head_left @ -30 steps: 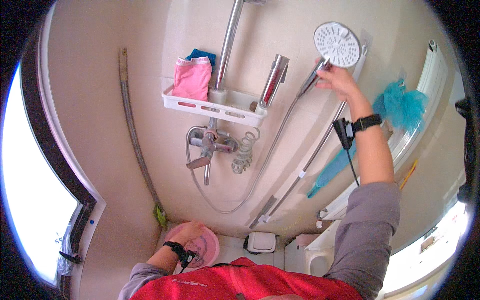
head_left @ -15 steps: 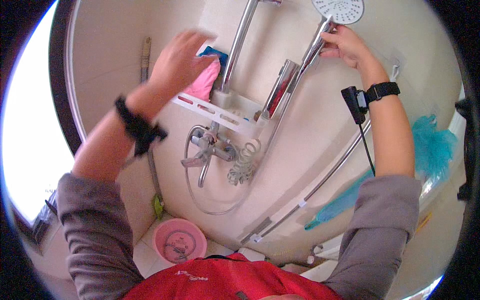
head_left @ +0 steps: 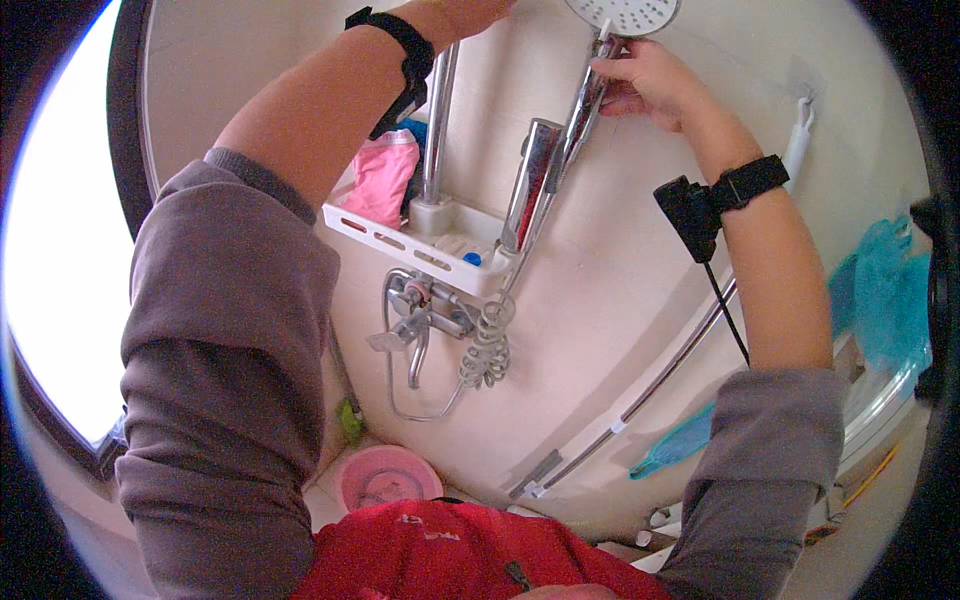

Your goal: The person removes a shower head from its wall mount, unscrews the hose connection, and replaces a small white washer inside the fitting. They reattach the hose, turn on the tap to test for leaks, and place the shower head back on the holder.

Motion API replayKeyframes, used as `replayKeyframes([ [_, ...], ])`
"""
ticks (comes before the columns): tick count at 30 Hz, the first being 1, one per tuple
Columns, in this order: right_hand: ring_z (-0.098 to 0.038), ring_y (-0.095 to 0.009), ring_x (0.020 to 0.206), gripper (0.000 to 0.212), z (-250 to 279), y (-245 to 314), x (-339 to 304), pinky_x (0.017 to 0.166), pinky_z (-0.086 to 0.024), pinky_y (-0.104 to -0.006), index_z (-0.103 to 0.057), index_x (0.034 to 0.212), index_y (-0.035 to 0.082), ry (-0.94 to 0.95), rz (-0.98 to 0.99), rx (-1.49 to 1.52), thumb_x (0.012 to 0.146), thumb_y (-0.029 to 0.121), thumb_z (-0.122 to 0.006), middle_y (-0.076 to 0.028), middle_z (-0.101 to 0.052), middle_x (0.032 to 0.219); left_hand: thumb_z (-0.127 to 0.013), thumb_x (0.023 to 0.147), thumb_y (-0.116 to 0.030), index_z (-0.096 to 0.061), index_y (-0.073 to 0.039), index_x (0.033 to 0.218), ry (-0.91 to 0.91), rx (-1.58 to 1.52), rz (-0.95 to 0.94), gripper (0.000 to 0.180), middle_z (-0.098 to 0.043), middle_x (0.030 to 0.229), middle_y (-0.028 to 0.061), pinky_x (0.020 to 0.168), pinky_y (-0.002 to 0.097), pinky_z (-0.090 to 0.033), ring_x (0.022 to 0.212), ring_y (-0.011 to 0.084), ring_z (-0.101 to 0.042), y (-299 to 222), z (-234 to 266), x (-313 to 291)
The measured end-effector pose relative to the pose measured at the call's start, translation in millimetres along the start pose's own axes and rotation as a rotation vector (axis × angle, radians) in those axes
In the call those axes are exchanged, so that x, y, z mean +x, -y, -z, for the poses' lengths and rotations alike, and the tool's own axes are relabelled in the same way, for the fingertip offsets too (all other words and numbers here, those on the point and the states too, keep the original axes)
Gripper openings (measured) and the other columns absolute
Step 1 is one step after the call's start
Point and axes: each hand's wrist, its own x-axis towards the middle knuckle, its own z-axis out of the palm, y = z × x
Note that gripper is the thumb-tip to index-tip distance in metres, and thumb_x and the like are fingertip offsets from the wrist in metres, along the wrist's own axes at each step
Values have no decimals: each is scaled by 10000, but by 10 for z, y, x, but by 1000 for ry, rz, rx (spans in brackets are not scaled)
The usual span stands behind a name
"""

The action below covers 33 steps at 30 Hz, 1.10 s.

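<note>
My right hand (head_left: 655, 88) grips the chrome handle of a shower head (head_left: 622, 14), thumb on one side and fingers on the other. The round, light sprayer face is cut off by the upper edge. Below the grip, the handle lines up with a chrome tube with red contents (head_left: 530, 185), and a thin hose runs down beside it. My left hand (head_left: 465, 14) reaches to the top edge, near the upright chrome pipe (head_left: 439, 130); its fingers are mostly out of the picture. Under my left wrist, a pink cloth (head_left: 382, 180) lies on a white slotted shelf (head_left: 405, 248).
Beneath the shelf are a chrome mixer tap (head_left: 418, 320) and a coiled hose (head_left: 487, 345). A pink basin (head_left: 390, 472) stands on the floor. A long-handled pole (head_left: 665, 373) leans along the wall, and a teal mesh or plastic bundle (head_left: 885, 290) hangs at the right.
My left hand has gone up and right, from beside the pink cloth to the top edge. My right hand still holds the shower head. The view has shifted slightly.
</note>
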Motion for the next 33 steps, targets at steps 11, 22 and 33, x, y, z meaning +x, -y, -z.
replayKeyframes([
  [11,-647,-193,823,247,-63,-174,320,700,-574,-356,-551,1073,66,26,-23,-46,880,211,-604,-68,-623,961,-565,806,-207,-649,-83,844,166,-132,49,154,-678,859,101,740,386,-511,819,260,-659,-18,-335,-14],
  [22,-658,-218,774,240,56,92,647,665,-569,-373,-540,1048,57,-20,5,15,857,169,-632,-98,-644,927,-669,749,-290,-645,-41,994,299,-281,-47,351,-647,1013,156,841,402,-495,968,298,-611,350,-550,107],
  [33,-646,-226,744,183,12,889,1353,618,-578,-362,-520,1056,62,-46,231,112,880,73,-570,-95,-624,886,-638,775,-136,-250,0,1409,-36,-794,162,756,-376,1388,220,1086,395,-309,1284,370,-366,518,-614,-1473],
])
